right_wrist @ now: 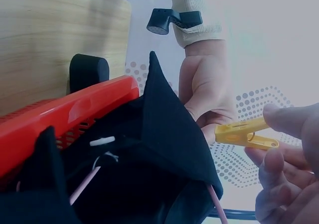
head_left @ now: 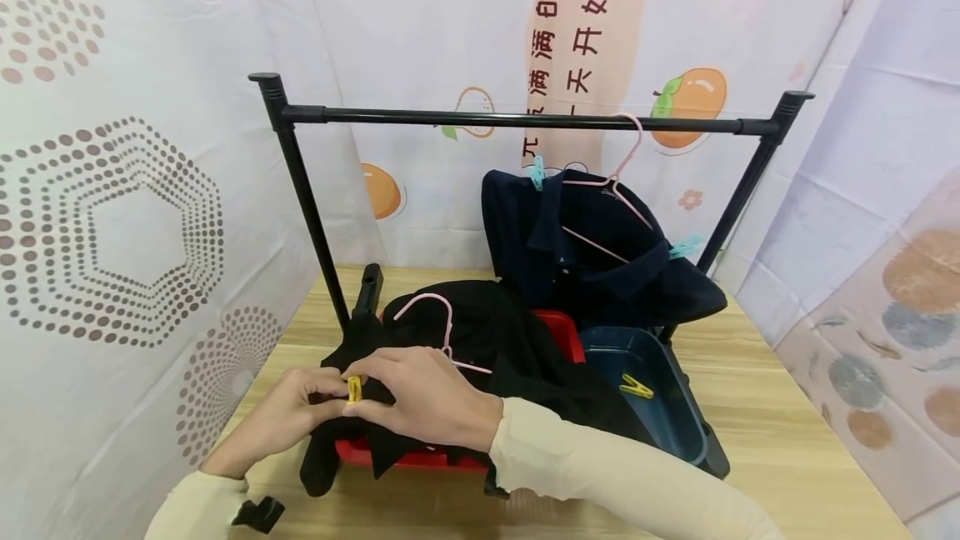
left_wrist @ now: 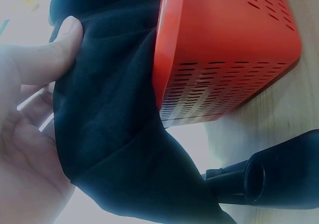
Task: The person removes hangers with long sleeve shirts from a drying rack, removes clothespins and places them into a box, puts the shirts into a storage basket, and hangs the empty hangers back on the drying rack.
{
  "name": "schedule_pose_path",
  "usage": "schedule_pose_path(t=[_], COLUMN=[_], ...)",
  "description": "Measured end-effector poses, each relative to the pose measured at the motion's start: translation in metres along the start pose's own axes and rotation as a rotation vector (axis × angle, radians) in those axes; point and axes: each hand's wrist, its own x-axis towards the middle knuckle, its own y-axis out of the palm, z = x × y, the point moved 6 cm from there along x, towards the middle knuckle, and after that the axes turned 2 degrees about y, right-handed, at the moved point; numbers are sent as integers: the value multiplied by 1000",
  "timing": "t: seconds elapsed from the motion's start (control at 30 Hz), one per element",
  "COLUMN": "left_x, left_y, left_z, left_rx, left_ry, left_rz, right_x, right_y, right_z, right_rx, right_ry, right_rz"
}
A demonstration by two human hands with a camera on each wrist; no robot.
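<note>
Right hand: [head_left: 427, 397] the fingers pinch a small yellow plastic clothespin [right_wrist: 241, 134] by its tails, probably to spread its nose at the cloth; whether it bites fabric I cannot tell.
Left hand: [head_left: 288, 411] the fingers grasp the edge of a black cloth garment [left_wrist: 109, 109], likely steadying it beside the clothespin.
Black garment: under both hands' fingers, draped over a red perforated plastic basket [left_wrist: 224, 45] that seems to bear its weight.
Pink hanger: a thin pink hanger [head_left: 448, 327] just beyond the right fingers, partly covered by the garment, presumably to spread it.
Blue tray: a dark blue plastic tray [head_left: 678, 407] right of the fingers, holding a spare yellow clothespin [head_left: 636, 387], apparently for easy reach.
Navy shirt: a dark navy collared shirt [head_left: 517, 223] farthest from the fingers, hung from a black rail [head_left: 487, 117], light-blue clothespins [head_left: 537, 172] seemingly preventing slipping.
</note>
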Motion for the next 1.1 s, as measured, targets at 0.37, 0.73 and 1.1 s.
schedule_pose_path(t=[0.37, 0.73, 1.1], left_x=[-3, -3, -4], left_y=[2, 1, 1], left_z=[4, 3, 4], left_rx=[-22, -21, -27], left_ry=[-73, -65, -83], left_rz=[18, 4, 4], right_x=[-10, -20, -33], right_y=[-6, -15, -23], right_z=[-7, -13, -18], right_rx=[36, 93, 159], right_ry=[44, 102, 157], right_rz=[5, 19, 29])
